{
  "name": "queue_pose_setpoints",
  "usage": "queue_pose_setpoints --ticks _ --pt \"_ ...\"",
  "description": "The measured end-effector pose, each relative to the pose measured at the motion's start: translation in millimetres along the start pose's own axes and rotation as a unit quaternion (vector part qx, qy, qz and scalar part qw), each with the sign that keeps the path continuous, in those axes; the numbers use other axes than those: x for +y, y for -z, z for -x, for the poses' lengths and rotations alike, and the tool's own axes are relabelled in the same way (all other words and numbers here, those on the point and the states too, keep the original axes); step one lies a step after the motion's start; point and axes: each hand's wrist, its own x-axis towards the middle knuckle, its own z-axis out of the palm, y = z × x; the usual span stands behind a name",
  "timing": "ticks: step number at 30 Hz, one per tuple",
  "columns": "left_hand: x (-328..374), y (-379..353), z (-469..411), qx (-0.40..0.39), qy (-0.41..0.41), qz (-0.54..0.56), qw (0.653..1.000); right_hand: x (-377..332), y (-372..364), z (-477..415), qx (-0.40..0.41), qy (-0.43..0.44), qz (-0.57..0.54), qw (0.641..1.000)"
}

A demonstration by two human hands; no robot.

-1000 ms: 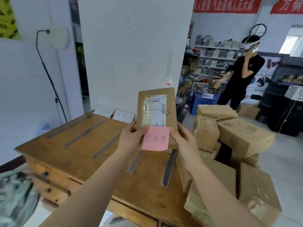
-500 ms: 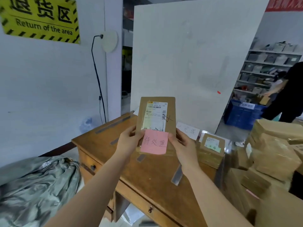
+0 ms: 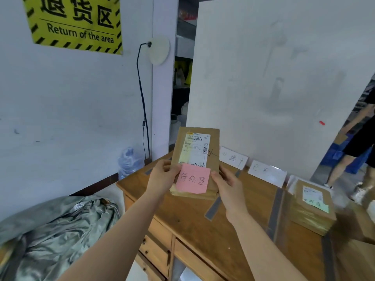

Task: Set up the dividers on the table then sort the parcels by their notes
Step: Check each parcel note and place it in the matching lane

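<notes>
I hold a flat brown parcel (image 3: 213,145) upright above the wooden table (image 3: 203,220). It carries a white shipping label and a pink note (image 3: 192,180) with handwriting at its lower edge. My left hand (image 3: 162,177) grips the parcel's left side, thumb on the front. My right hand (image 3: 229,185) grips its right side. Grey tape strips (image 3: 214,205) run across the tabletop as dividers. Two white label cards (image 3: 233,158) (image 3: 266,175) lean against the white board at the table's back. A second brown parcel (image 3: 312,209) with a green note lies at the table's right.
A large white board (image 3: 274,78) stands behind the table. A grey sack (image 3: 50,236) lies on the floor at the left. A clear plastic bag (image 3: 129,161) sits by the wall. A person (image 3: 357,147) stands at the right edge. A lamp cable (image 3: 143,102) hangs down the wall.
My view has swung left, away from the stacked boxes, toward the table's left end and the wall. Both hands keep the same hold on the parcel, carried along over the table.
</notes>
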Motion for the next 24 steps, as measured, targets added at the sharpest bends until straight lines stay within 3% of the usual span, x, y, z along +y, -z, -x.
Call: queue_pose_setpoints --ticks 8,24 --pt "-18.7 15.7 -89.4 0.002 0.01 -0.057 0.998 10.4 -46.1 -70.8 -0.002 -0.008 0.014 1.0" --pt "-39.4 -7.7 -283.7 -0.022 0.059 -0.043 0.997 44.0 -103.1 -257.4 0.022 -0.064 0.027 0.997"
